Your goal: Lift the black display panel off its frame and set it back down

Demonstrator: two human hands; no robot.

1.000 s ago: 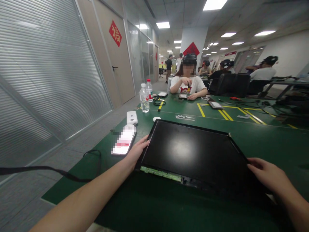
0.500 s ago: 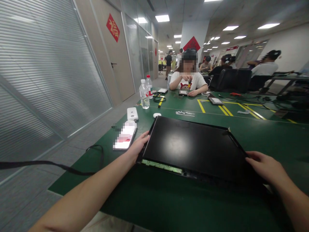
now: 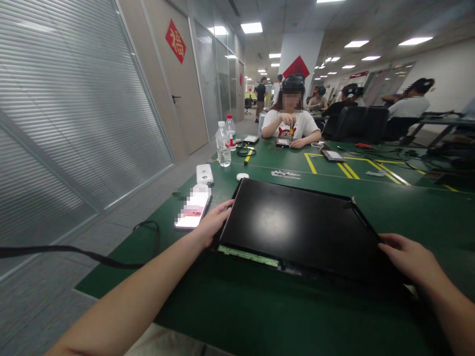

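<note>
With forearms (image 3: 137, 291) stretched forward, both hands (image 3: 212, 225) grip the black panel (image 3: 300, 227) by opposite sides.

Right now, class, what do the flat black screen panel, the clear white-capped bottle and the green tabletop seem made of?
Flat black screen panel: probably glass or plastic, satin-smooth, since its glare is soft and blurred.
Clear white-capped bottle: likely thin, glossy plastic; it is see-through with bright highlights.
Green tabletop: the smooth, faintly sheeny surface suggests laminate or rubber; I cannot tell which.

Screen (image 3: 297, 225) nr tabletop's (image 3: 230, 311) front edge, phone (image 3: 193, 212) to its L nr L edge, bottles (image 3: 223, 146) behind phone, same edge!
</note>
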